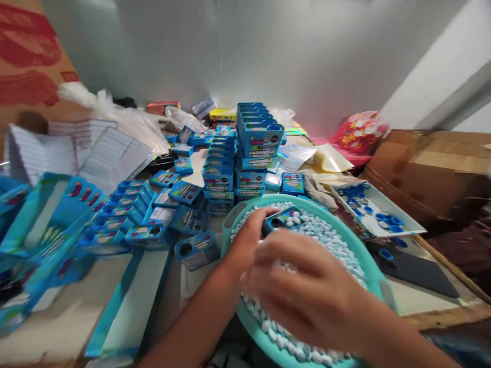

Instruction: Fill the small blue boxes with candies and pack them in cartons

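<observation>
A teal basin full of small white and pale blue candies sits in front of me. My left hand holds a small blue candy box over the candies, fingers closed on it. My right hand hovers over the basin, blurred by motion, fingers partly curled; what it holds, if anything, I cannot make out.
Stacks of blue candy boxes stand behind the basin, with more boxes lying to the left. A white tray of blue caps is at the right, beside a cardboard box. Flat blue cartons lie at the far left.
</observation>
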A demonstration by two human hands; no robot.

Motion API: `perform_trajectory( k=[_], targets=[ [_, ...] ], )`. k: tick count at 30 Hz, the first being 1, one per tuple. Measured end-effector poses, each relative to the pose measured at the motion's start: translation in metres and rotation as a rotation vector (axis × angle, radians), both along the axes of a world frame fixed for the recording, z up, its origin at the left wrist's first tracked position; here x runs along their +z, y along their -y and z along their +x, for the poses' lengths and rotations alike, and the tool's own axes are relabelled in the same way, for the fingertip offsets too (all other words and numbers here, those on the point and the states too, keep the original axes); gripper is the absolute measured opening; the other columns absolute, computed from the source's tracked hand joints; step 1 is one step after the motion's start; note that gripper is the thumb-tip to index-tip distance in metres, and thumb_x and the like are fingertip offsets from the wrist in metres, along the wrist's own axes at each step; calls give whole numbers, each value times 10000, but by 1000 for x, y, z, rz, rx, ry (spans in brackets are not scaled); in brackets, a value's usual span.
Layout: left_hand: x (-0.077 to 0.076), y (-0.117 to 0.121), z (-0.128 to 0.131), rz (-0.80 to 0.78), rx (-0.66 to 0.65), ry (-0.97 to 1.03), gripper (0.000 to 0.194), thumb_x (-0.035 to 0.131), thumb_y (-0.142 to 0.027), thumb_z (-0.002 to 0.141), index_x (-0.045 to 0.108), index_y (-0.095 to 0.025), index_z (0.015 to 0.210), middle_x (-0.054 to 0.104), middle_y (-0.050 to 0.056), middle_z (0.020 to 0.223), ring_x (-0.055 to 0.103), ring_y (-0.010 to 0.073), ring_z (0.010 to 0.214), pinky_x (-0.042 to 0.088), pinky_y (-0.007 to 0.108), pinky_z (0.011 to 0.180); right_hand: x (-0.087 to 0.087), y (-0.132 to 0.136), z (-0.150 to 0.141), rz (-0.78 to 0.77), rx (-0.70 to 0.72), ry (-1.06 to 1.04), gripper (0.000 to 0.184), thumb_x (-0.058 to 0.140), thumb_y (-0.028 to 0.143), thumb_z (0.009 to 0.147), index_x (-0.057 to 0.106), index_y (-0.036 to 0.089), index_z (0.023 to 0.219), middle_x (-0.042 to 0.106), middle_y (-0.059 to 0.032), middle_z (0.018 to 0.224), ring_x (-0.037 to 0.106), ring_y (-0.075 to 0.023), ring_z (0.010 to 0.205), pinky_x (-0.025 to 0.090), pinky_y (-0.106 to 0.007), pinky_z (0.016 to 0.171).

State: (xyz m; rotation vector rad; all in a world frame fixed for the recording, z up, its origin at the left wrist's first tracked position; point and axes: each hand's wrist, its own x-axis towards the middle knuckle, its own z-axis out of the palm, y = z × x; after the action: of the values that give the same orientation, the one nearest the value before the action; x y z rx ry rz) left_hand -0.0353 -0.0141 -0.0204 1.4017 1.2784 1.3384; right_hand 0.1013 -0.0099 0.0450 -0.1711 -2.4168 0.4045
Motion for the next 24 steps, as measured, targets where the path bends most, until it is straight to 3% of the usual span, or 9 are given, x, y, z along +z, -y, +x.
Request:
perform_trajectory(
  k=[2,4,9,12,19,24],
  targets=[
    [1,1,-1,-6,-35,-44,454,777,-333,844,635,-250,1267,702,56,1277,661,263,1157,537,361,989,-10,22,-15,74,198,150,152,583,188,1020,674,192,898,644,-18,852,514,-166,745,401,-351,666],
    [1,1,-3,15,-71,-90,491,761,-372,868,597,-222,1306,682,81,1300,649,264,1165,517,383,1027,-24,37,-27,154,290,204,160,604,232,1021,687,194,890,610,-1,813,448,-169,683,326,-361,607],
    [2,3,-2,44,-66,-64,463,759,-359,885,595,-210,1292,682,88,1286,647,263,1148,503,405,1043,-49,50,-43,222,338,209,154,564,236,1039,712,207,1009,579,6,826,423,-176,691,253,-359,608],
    [2,4,-2,37,-62,-37,468,764,-344,878,607,-211,1298,685,84,1270,653,268,1137,507,404,1037,-58,56,-47,239,358,172,137,576,208,1017,700,205,957,561,7,832,418,-177,700,219,-359,603],
    [0,3,-3,30,-65,-36,480,758,-375,876,613,-223,1307,687,72,1276,648,265,1141,515,384,1024,-65,64,-51,264,365,209,178,586,230,1012,663,189,856,559,-5,845,421,-179,728,207,-370,607],
    [-2,2,-2,55,-57,-45,486,745,-361,883,604,-223,1327,684,83,1271,641,270,1154,512,383,1023,-71,60,-54,248,430,248,293,581,269,1028,618,193,747,640,1,892,456,-178,778,283,-367,620]
  ],
)
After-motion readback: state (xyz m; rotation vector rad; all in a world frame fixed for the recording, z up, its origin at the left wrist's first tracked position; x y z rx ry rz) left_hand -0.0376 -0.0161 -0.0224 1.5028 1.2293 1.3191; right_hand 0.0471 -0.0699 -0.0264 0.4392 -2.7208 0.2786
